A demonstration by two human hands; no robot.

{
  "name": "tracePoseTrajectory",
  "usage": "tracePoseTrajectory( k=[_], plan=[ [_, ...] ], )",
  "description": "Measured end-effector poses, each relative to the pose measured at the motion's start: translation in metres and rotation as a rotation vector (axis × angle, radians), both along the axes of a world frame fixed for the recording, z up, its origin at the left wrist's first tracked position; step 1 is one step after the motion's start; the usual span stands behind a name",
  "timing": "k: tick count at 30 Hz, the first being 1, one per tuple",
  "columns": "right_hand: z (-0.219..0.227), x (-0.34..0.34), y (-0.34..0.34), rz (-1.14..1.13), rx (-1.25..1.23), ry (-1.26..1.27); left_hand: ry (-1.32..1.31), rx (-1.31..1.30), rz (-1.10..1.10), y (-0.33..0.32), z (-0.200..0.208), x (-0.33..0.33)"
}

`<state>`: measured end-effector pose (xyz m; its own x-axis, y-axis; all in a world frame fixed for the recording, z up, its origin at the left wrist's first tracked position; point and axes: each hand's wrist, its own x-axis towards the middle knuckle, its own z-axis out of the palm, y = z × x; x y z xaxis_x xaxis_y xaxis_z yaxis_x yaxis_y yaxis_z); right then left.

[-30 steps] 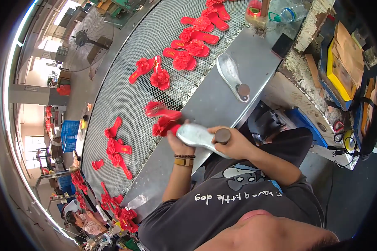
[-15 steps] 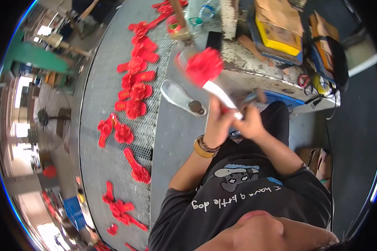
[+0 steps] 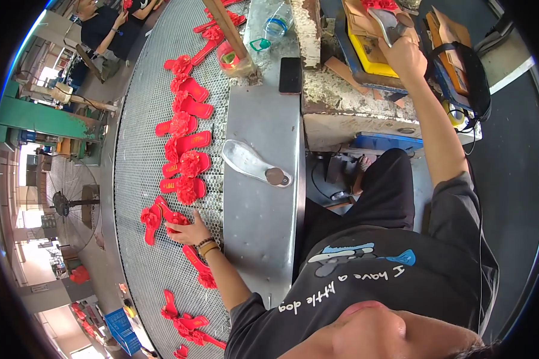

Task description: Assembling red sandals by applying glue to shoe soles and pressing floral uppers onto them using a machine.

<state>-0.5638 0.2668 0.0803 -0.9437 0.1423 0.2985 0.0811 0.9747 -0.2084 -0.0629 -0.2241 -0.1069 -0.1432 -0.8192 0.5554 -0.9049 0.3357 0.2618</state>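
Note:
Up at the far right, my right hand (image 3: 406, 58) is closed round a silvery metal shoe last (image 3: 388, 23). A bit of red slipper (image 3: 381, 4) shows at its far end, mostly cut off by the picture's top edge. My left hand (image 3: 190, 231) reaches over the mesh belt on the left. Its fingers curl round a red slipper with a ruffled flower (image 3: 173, 216), which still rests among the others. Another silvery shoe last (image 3: 245, 161), with a round brown disc near its heel, lies on the grey metal bench between my arms.
Several red flowered slippers line the mesh belt (image 3: 141, 125). A black phone (image 3: 290, 76), a plastic bottle (image 3: 278, 23) and a wooden post (image 3: 226, 27) stand along the bench's far part. Beside a worn ledge are a yellow box (image 3: 371, 60) and a black strap (image 3: 476, 84).
My hands have parted. The right has carried the last and red slipper away to the far right; the left has let go and moved left onto a slipper on the belt.

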Motion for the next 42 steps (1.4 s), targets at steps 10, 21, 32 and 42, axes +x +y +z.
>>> tracePoseTrajectory(
  k=[10, 21, 32, 42],
  plan=[
    [-0.001, 0.012, -0.009, 0.132, 0.128, 0.423, 0.073, 0.114, -0.054, -0.03, 0.012, 0.056],
    [0.032, -0.098, 0.049, 0.005, -0.108, 0.097, 1.978, 1.53, -1.107, 0.172, 0.151, 0.038],
    [-0.031, -0.066, 0.03, 0.45, -1.217, 0.357, 1.458, 2.126, -1.103, 0.256, 0.125, 0.0],
    [-0.096, 0.403, -0.165, 1.287, -1.324, -1.146, 1.895, 1.305, -0.243, 0.216, 0.047, 0.071]
  ],
)
